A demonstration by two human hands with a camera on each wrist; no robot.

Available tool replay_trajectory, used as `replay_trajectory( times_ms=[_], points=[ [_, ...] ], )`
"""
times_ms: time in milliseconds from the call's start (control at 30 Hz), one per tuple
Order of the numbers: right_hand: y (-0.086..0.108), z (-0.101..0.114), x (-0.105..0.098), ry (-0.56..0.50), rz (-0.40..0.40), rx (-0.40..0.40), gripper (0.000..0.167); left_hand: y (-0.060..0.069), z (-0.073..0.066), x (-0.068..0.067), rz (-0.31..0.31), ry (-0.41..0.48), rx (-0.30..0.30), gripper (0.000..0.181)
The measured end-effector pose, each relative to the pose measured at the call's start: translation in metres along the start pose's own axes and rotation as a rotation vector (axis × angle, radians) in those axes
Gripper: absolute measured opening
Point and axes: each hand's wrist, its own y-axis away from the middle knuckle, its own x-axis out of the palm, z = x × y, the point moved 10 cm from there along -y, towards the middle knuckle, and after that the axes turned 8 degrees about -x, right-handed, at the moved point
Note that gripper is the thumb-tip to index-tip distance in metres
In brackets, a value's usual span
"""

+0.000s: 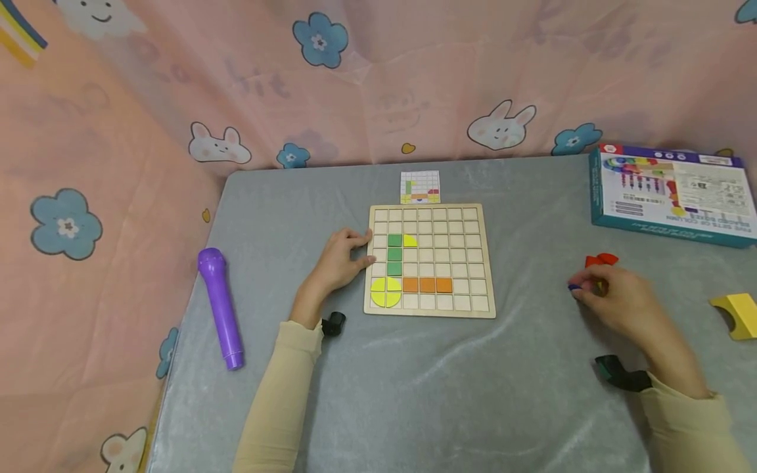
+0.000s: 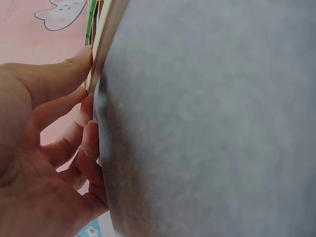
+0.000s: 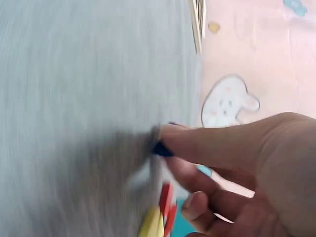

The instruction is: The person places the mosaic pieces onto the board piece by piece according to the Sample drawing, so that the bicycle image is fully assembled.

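Observation:
A wooden grid board (image 1: pixel 467 249) lies on the grey cloth, holding green squares (image 1: pixel 394 254), a row of orange squares (image 1: pixel 428 285), a yellow circle of quarter pieces (image 1: pixel 386 292) and one yellow quarter (image 1: pixel 409 241). The left hand (image 1: pixel 337 263) touches the board's left edge with thumb and forefinger; the left wrist view shows this hand (image 2: pixel 49 133) against the wooden edge (image 2: pixel 104 42). Off to the right, the right hand (image 1: pixel 623 305) pinches a small blue piece (image 3: pixel 162 149) between thumb and forefinger. Red pieces (image 1: pixel 607 259) and a yellow piece (image 3: pixel 151 222) lie beside that hand.
A printed pattern card (image 1: pixel 420 186) lies behind the board. The purple microphone (image 1: pixel 221 309) is at the left, a boxed set (image 1: pixel 674 197) at the back right, and a yellow arch block (image 1: pixel 738 316) at the far right. Patterned pink cloth hangs behind.

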Motion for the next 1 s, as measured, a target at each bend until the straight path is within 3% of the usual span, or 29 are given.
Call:
replay_trajectory(
  times_ms=[267,400,567,767,1000],
  points=[
    [-0.010,0.061,0.017,-0.130,-0.174,-0.117,0.016,0.000,-0.002,-0.001,-0.001,0.001,0.014,0.059],
    [-0.018,0.096,0.028,-0.205,-0.211,-0.200,0.011,0.000,-0.002,-0.001,-0.002,0.006,0.010,0.059],
    [-0.030,0.129,0.051,-0.249,-0.152,-0.250,0.010,0.000,-0.001,-0.001,-0.001,0.010,0.007,0.058],
    [-0.041,0.161,0.083,-0.298,-0.041,-0.257,0.011,0.000,0.001,-0.001,0.000,0.005,0.004,0.058],
    [-0.047,0.177,0.105,-0.299,0.000,-0.226,0.008,0.001,0.000,-0.001,0.003,0.003,0.003,0.059]
  ],
)
